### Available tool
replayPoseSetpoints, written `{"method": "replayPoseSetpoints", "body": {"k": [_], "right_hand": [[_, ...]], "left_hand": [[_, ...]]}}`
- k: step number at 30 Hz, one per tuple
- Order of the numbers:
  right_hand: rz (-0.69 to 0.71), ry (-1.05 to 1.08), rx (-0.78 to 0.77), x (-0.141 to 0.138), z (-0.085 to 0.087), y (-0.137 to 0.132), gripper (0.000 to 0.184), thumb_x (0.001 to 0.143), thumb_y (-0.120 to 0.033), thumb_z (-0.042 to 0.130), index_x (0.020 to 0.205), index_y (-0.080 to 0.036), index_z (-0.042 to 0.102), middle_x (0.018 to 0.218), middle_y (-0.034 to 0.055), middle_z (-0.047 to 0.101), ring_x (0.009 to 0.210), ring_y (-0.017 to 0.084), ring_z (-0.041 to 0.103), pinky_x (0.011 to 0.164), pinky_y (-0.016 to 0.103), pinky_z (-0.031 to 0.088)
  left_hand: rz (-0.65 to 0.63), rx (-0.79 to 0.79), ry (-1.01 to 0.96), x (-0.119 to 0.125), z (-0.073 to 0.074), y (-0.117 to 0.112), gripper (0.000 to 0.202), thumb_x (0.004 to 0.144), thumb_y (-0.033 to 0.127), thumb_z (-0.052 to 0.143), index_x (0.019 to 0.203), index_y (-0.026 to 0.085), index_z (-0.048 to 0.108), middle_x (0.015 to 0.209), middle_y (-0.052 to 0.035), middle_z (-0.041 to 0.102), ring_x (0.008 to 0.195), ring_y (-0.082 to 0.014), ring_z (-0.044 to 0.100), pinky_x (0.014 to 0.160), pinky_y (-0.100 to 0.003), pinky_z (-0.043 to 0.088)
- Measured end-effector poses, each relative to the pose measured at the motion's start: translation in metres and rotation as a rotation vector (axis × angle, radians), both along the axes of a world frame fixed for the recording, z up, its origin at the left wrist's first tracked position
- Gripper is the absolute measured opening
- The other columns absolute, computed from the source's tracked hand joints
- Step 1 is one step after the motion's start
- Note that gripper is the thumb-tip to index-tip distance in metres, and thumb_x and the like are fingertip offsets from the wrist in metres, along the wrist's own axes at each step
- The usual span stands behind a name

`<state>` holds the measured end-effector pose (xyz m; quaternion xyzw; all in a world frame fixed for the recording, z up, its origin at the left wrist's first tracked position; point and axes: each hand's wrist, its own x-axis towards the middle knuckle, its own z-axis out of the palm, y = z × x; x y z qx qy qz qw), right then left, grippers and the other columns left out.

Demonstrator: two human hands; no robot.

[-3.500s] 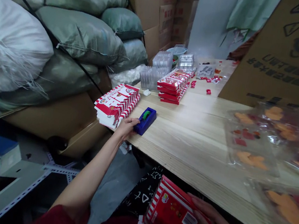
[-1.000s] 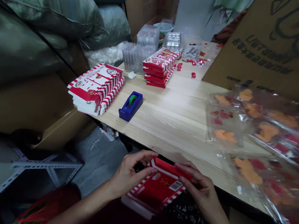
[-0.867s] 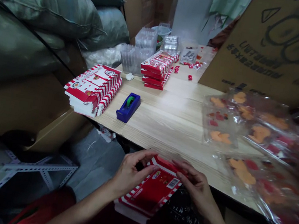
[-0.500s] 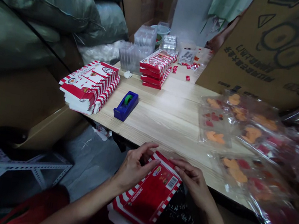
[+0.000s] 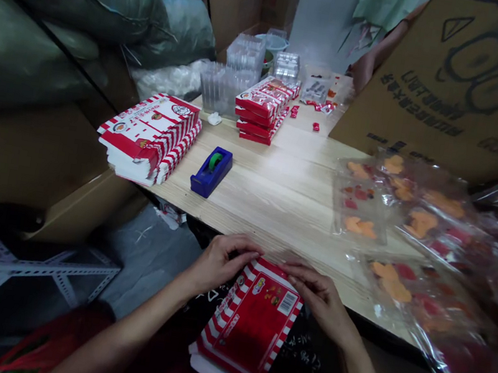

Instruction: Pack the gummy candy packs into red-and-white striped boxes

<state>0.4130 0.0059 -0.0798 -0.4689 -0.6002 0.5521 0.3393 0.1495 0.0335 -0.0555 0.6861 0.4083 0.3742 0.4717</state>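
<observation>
A red and white striped cardboard box [image 5: 251,322] lies tilted over my lap at the table's near edge, its barcode side up. Its white flap at the end closest to me stands open. My left hand [image 5: 224,259] grips the far left corner between thumb and fingers. At the far right corner, my right hand [image 5: 319,295] has its fingers over the edge and its thumb on the printed side. The far end of the box is partly covered by my fingers.
A blue tape dispenser [image 5: 211,172] stands on the table [image 5: 271,196]. Stacked flat cartons [image 5: 151,133] lie left, filled boxes [image 5: 263,110] behind. Clear trays [image 5: 229,86] stand farther back. Bagged orange and red pieces [image 5: 392,282] and a large cardboard box [image 5: 454,86] occupy the right. Another person's arm [image 5: 367,66] shows behind.
The box has shifted slightly right and turned, so more of its left striped side shows. My left thumb has moved off the printed face to the far left corner.
</observation>
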Motion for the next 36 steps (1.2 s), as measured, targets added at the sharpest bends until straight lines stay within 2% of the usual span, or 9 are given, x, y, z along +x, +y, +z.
{"method": "replayPoseSetpoints", "body": {"k": [4, 9, 16, 19, 22, 24, 27, 32, 36], "right_hand": [[0.006, -0.074, 0.091, -0.004, 0.022, -0.002, 0.023, 0.100, -0.041, 0.063, 0.118, -0.040, 0.077, 0.122, 0.0049, 0.069, 0.114, 0.024, 0.064, 0.096, 0.041, 0.054], [0.019, -0.151, 0.138, -0.011, 0.036, -0.011, 0.028, 0.104, -0.035, 0.057, 0.126, -0.038, 0.073, 0.118, 0.0057, 0.067, 0.111, 0.023, 0.065, 0.094, 0.041, 0.054], [0.014, -0.142, 0.063, -0.013, 0.028, -0.020, 0.030, 0.103, -0.038, 0.056, 0.129, -0.038, 0.072, 0.126, 0.0073, 0.069, 0.118, 0.029, 0.065, 0.099, 0.049, 0.053], [-0.022, -0.076, 0.017, -0.016, 0.027, -0.019, 0.028, 0.102, -0.040, 0.059, 0.126, -0.038, 0.073, 0.126, 0.0058, 0.072, 0.120, 0.029, 0.066, 0.102, 0.049, 0.052], [-0.090, -0.031, 0.032, -0.019, 0.029, -0.016, 0.027, 0.101, -0.039, 0.060, 0.123, -0.036, 0.075, 0.123, 0.0054, 0.074, 0.118, 0.027, 0.067, 0.101, 0.046, 0.053], [-0.109, -0.017, 0.052, -0.020, 0.030, -0.014, 0.026, 0.101, -0.038, 0.060, 0.122, -0.036, 0.076, 0.122, 0.0060, 0.075, 0.114, 0.026, 0.068, 0.098, 0.045, 0.054], [-0.136, 0.008, 0.017, -0.018, 0.027, -0.013, 0.024, 0.097, -0.039, 0.065, 0.116, -0.034, 0.078, 0.119, 0.0071, 0.077, 0.109, 0.027, 0.070, 0.096, 0.046, 0.055], [-0.189, 0.040, -0.115, -0.015, 0.021, -0.016, 0.024, 0.089, -0.040, 0.074, 0.110, -0.031, 0.080, 0.115, 0.0072, 0.078, 0.108, 0.029, 0.072, 0.098, 0.049, 0.056], [-0.132, 0.000, -0.055, -0.016, 0.021, -0.023, 0.026, 0.093, -0.038, 0.070, 0.118, -0.035, 0.077, 0.124, 0.0053, 0.075, 0.119, 0.030, 0.068, 0.106, 0.054, 0.052]], "left_hand": [[-0.062, 0.022, 0.036, -0.009, 0.006, 0.010, 0.018, 0.100, 0.026, 0.062, 0.102, 0.018, 0.077, 0.096, -0.0050, 0.077, 0.090, -0.0167, 0.070, 0.083, -0.027, 0.052], [0.078, 0.010, 0.068, 0.000, -0.001, 0.001, 0.018, 0.101, 0.028, 0.059, 0.096, 0.017, 0.073, 0.088, -0.0027, 0.073, 0.082, -0.0150, 0.067, 0.076, -0.025, 0.048], [0.054, -0.081, 0.063, -0.001, -0.001, -0.009, 0.018, 0.101, 0.030, 0.059, 0.101, 0.018, 0.072, 0.094, -0.0028, 0.074, 0.086, -0.0157, 0.067, 0.079, -0.025, 0.048], [0.048, -0.162, 0.032, -0.001, -0.001, -0.013, 0.023, 0.097, 0.034, 0.065, 0.114, 0.019, 0.070, 0.097, -0.0034, 0.074, 0.089, -0.0170, 0.067, 0.082, -0.026, 0.050], [0.048, -0.287, -0.022, 0.003, -0.011, -0.021, 0.038, 0.090, 0.037, 0.075, 0.123, 0.021, 0.068, 0.090, -0.0017, 0.074, 0.080, -0.0163, 0.066, 0.076, -0.025, 0.051], [0.075, -0.357, -0.074, 0.008, -0.020, -0.027, 0.034, 0.089, 0.038, 0.076, 0.118, 0.020, 0.071, 0.088, -0.0015, 0.075, 0.076, -0.0156, 0.066, 0.072, -0.024, 0.051], [0.077, -0.425, -0.172, 0.014, -0.028, -0.033, 0.032, 0.091, 0.035, 0.073, 0.120, 0.020, 0.072, 0.099, -0.0043, 0.078, 0.085, -0.0186, 0.071, 0.080, -0.027, 0.054], [0.026, -0.438, -0.243, 0.017, -0.025, -0.040, 0.034, 0.095, 0.033, 0.067, 0.127, 0.020, 0.072, 0.116, -0.0076, 0.079, 0.104, -0.0237, 0.073, 0.096, -0.033, 0.055], [0.050, -0.444, -0.219, 0.015, -0.028, -0.047, 0.035, 0.097, 0.036, 0.065, 0.127, 0.018, 0.072, 0.117, -0.0088, 0.078, 0.105, -0.0246, 0.074, 0.097, -0.037, 0.056]]}}
